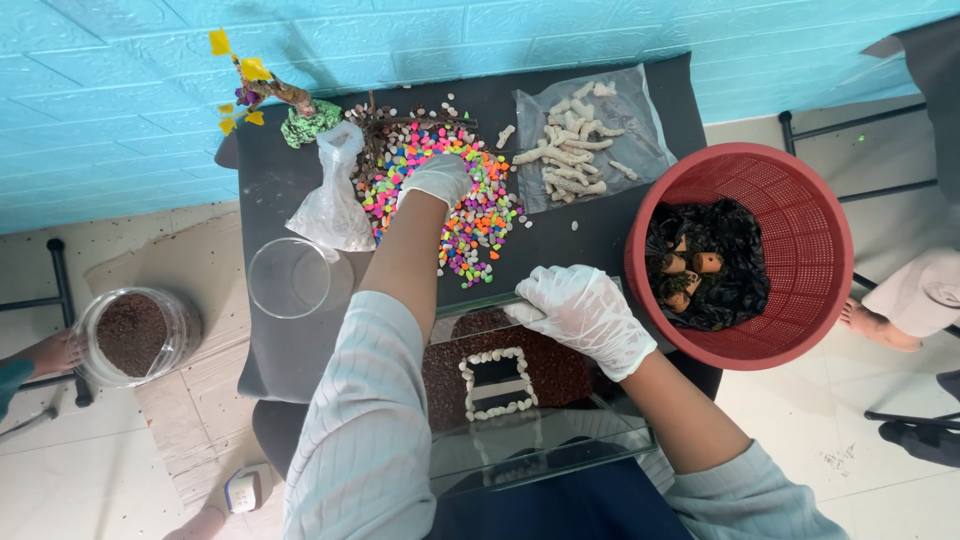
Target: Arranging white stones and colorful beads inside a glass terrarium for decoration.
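I'm looking down on my glass tank (560, 440), brown gravel on its floor with one square outline of white pebbles (497, 384) laid on it. Beyond the tank, my left hand (436, 180), gloved, is pressed down curled on the heap of coloured pebbles (470, 215); I cannot tell whether it grips any. My right hand (583, 315), gloved too, rests spread on the tank's far rim, holding nothing. Left of the tank: one empty clear cup (290, 277), one crumpled plastic bag (333, 200) beyond it, and one jar of brown gravel (133, 335) off the table. Right of the tank, one red basket (800, 230) with dark stuff and small clay pots. Far side: one bag of white coral pieces (580, 145), one small ornament tree (275, 100)
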